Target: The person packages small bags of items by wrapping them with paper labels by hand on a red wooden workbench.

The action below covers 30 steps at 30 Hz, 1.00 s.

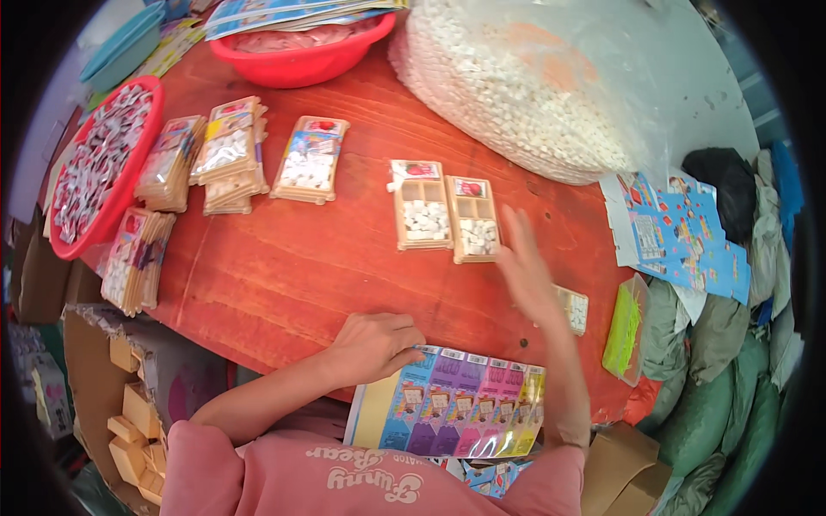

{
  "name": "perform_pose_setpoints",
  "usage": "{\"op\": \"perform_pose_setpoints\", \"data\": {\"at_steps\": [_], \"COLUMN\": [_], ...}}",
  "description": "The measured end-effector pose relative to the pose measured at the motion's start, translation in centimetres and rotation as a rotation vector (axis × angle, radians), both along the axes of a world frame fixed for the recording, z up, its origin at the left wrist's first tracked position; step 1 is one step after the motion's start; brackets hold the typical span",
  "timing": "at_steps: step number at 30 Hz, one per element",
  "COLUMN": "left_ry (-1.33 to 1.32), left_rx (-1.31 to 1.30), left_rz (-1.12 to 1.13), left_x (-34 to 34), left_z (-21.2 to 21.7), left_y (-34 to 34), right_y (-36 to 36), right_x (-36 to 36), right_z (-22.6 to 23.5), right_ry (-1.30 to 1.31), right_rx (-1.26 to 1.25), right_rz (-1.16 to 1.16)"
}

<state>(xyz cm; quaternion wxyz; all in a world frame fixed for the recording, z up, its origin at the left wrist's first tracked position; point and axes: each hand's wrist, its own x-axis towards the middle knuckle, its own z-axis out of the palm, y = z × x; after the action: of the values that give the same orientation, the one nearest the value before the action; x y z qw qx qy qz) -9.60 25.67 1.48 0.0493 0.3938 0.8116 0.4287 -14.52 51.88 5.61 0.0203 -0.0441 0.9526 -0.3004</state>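
Note:
My left hand (376,346), fingers curled, pinches the upper edge of a sticker sheet (473,400) lying across my lap. The sheet has blue, purple, pink and yellow printed strips and a bare yellowish part at its left. My right hand (527,267), blurred by motion, has its fingers stretched out beside the right one of two beige trays. That tray (475,224) and the left tray (423,211) stand side by side, each with small white pieces in the lower part and a red picture card at the top. Part of a smaller tray (573,310) shows behind my right forearm.
Stacks of filled trays (228,146) stand at the left, near a red basin (148,142) of small wrapped packets. A large clear bag (525,95) of white pieces lies at the back right. A tub of green strips (625,328) sits at the right edge.

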Motion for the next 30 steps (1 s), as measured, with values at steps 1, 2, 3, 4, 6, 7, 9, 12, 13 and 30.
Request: {"op": "perform_pose_setpoints", "data": {"at_steps": [1,2,3,4,6,7,9,12,13,30], "left_ry": [-0.006,-0.01,-0.013,-0.022,-0.028,-0.05,-0.083,-0.138,-0.167,-0.924], "left_rx": [0.009,0.023,0.026,0.011,0.009,0.0,-0.008,0.002,0.045,0.38], "left_rz": [0.001,-0.013,-0.008,-0.006,-0.019,-0.02,-0.046,-0.055,-0.022,0.233], "left_x": [0.0,0.0,0.0,0.1,0.3,0.5,0.3,0.0,-0.2,2.1], "left_z": [-0.1,-0.1,-0.1,0.0,0.3,0.5,0.5,0.3,0.6,0.7], "left_y": [-0.2,-0.3,-0.4,-0.4,-0.3,-0.4,-0.5,-1.1,-1.6,-7.0], "right_y": [1.5,3.6,5.6,7.2,10.1,11.2,12.8,11.7,10.9,-9.0], "right_x": [0.9,2.0,3.2,4.6,7.0,7.6,8.5,9.4,9.6,6.4], "right_z": [1.8,3.0,3.8,4.0,3.9,3.4,1.5,-0.1,-0.3,0.2], "right_ry": [-0.022,-0.037,-0.054,-0.057,-0.197,-0.196,-0.199,-0.071,-0.029,0.32], "right_rx": [-0.016,0.042,0.098,0.104,0.419,0.428,0.316,0.365,0.369,0.451], "right_rz": [0.064,0.098,0.129,0.13,-0.008,-0.019,0.038,-0.048,-0.067,0.135]}}
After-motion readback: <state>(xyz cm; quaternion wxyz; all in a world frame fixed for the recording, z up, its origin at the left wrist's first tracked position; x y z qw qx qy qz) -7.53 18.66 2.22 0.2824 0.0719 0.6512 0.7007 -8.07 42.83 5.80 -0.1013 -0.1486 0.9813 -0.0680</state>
